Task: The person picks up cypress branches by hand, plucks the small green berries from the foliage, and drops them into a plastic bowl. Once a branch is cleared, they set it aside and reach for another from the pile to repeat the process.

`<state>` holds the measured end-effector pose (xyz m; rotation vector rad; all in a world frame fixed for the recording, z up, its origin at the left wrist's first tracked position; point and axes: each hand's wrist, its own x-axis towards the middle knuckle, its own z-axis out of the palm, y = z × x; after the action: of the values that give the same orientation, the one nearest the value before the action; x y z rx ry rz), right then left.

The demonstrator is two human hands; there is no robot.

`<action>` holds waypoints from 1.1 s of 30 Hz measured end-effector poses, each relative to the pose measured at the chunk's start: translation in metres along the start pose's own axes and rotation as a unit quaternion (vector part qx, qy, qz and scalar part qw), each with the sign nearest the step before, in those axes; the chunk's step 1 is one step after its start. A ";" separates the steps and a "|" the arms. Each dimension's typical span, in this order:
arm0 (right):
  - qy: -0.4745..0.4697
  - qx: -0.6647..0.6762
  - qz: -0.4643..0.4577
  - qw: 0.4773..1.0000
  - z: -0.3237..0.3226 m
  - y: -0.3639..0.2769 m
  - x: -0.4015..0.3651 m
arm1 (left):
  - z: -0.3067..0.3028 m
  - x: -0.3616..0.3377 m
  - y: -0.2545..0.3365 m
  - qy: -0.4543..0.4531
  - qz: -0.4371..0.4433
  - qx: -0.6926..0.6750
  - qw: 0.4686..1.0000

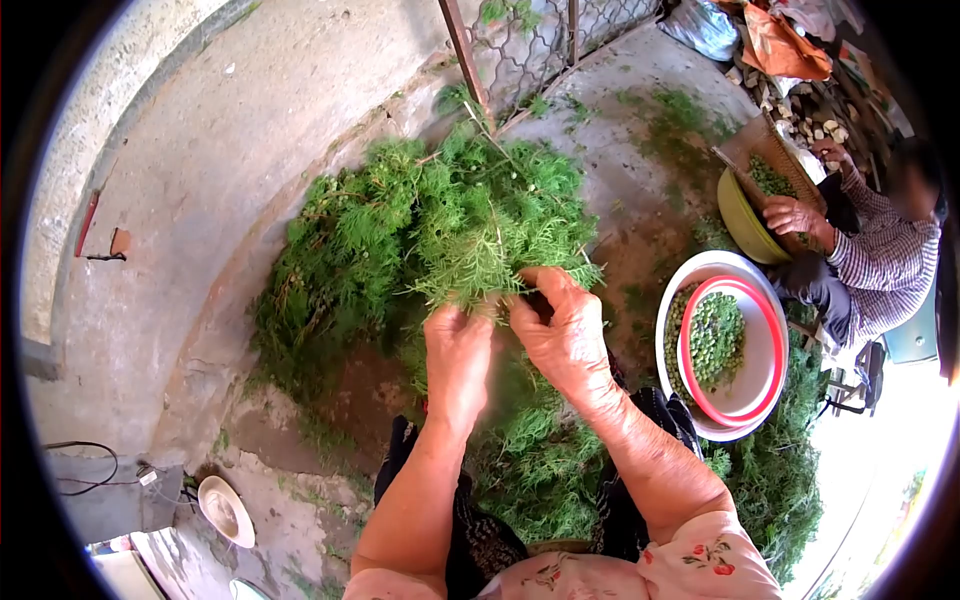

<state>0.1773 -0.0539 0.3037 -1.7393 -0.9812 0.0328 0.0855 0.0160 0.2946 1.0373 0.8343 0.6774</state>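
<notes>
An evergreen branch (478, 262) with feathery green foliage is held up in front of me. My left hand (460, 362) is closed on its lower end, slightly blurred. Just to the right, my right hand (562, 328) pinches at the same branch, thumb and fingers curled in. Behind and under it lies a large heap of cut evergreen branches (345, 225). More loose foliage (545, 465) lies between my knees. Right of my right arm, a red-rimmed basin (745, 405) holding small round green cones (715, 335) sits inside a wider white basin (668, 345).
At right a co-worker in a striped top (880, 270) sits with hands over a yellow-green basin (742, 225) and a woven tray (765, 145). Bags (785, 45) and chopped wood lie behind. A metal post (465, 60) stands beyond the heap. A straw hat (225, 510) lies lower left.
</notes>
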 end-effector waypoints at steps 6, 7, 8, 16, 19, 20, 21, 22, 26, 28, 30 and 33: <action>-0.045 0.027 0.044 0.998 -0.003 -0.002 0.002 | -0.001 -0.006 0.010 -0.037 -0.002 -0.047 0.998; -0.058 0.052 0.083 0.993 -0.006 -0.005 0.003 | 0.000 -0.005 0.009 -0.034 -0.005 -0.062 0.997; -0.072 0.077 0.122 0.987 -0.009 -0.010 0.005 | 0.001 -0.004 0.008 -0.031 -0.007 -0.077 0.997; -0.172 0.205 0.290 0.919 -0.026 -0.009 0.015 | 0.003 -0.011 0.013 -0.033 -0.021 -0.052 0.998; -0.179 0.193 0.282 0.923 -0.029 -0.012 0.016 | 0.002 -0.012 0.010 -0.030 -0.028 -0.058 0.997; -0.178 0.189 0.281 0.924 -0.030 -0.013 0.016 | 0.001 -0.012 0.010 -0.027 -0.032 -0.059 0.997; -0.181 0.189 0.288 0.921 -0.030 -0.011 0.015 | 0.002 -0.013 0.010 -0.022 -0.035 -0.053 0.998; -0.185 0.190 0.295 0.918 -0.029 -0.008 0.014 | 0.003 -0.013 0.012 -0.017 -0.037 -0.046 0.998; -0.164 0.158 0.283 0.931 -0.034 -0.020 0.015 | -0.001 -0.013 0.010 -0.027 -0.033 -0.043 0.998; -0.159 0.157 0.274 0.935 -0.033 -0.019 0.015 | 0.002 -0.015 0.011 -0.014 -0.021 -0.050 0.998; -0.185 0.204 0.276 0.921 -0.032 -0.016 0.014 | 0.001 -0.012 0.014 0.011 -0.029 -0.038 0.999; -0.216 0.302 0.292 0.882 -0.031 -0.015 0.014 | -0.007 0.001 0.012 0.020 -0.027 -0.039 0.999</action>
<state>0.1924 -0.0680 0.3347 -1.3868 -0.6082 1.0474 0.0788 0.0243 0.3040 0.9302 0.8610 0.6816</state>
